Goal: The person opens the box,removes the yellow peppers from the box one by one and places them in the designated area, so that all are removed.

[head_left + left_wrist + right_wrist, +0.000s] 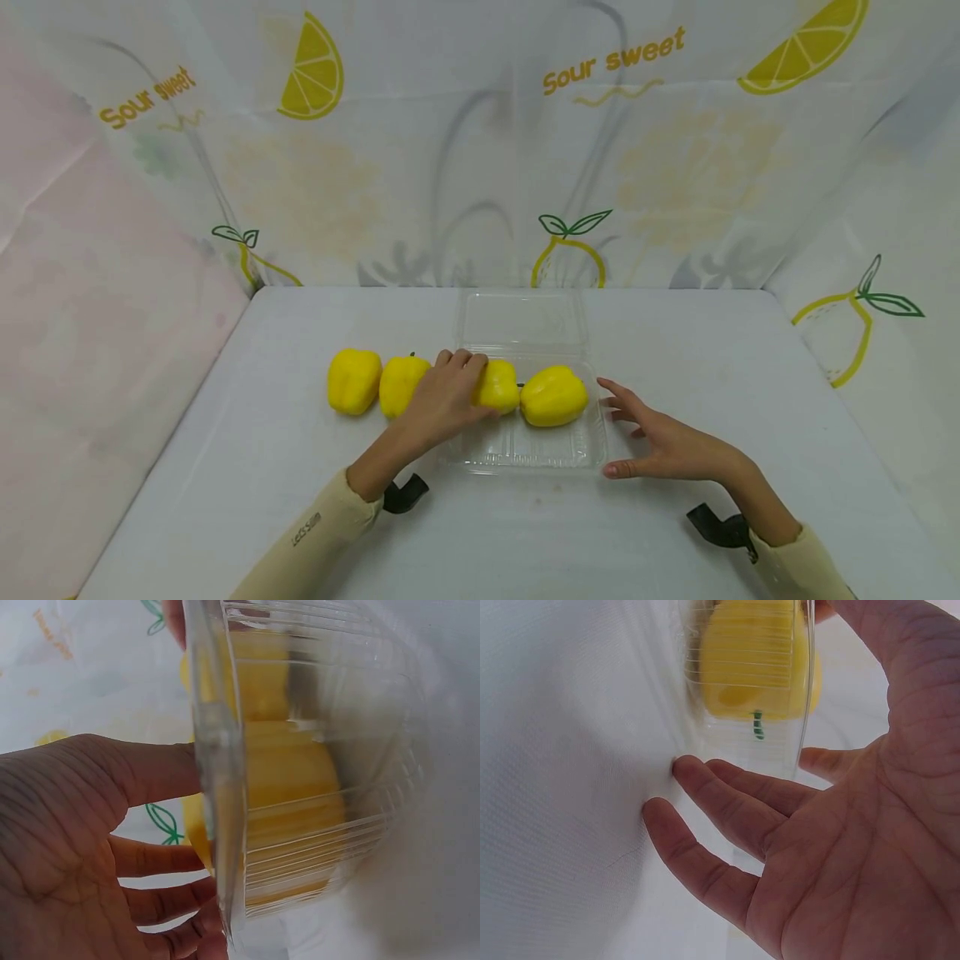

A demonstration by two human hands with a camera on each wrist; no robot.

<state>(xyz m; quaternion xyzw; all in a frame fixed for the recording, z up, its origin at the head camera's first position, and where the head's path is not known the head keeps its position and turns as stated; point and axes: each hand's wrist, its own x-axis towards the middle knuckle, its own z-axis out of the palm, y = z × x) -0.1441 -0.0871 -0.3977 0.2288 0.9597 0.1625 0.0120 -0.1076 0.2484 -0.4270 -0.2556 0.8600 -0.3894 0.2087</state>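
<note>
A clear plastic clamshell box (517,458) lies with its lid folded back, two yellow bell peppers inside. My left hand (441,400) reaches over its left rim and grips the left bell pepper (501,387), thumb on the near side and fingers over the far side. In the left wrist view this bell pepper (292,802) shows through the ribbed wall. The other bell pepper (555,397) lies on its side in the right half, its green stem pointing left. Just outside the right wall, my right hand (663,446) holds nothing, its fingers spread and thumb apart.
Two more yellow bell peppers stand on the white table left of the box: one at the far left (354,382), another (401,383) partly behind my left hand. The transparent lid (521,321) lies behind the box. A lemon-print cloth (480,167) hangs at the back.
</note>
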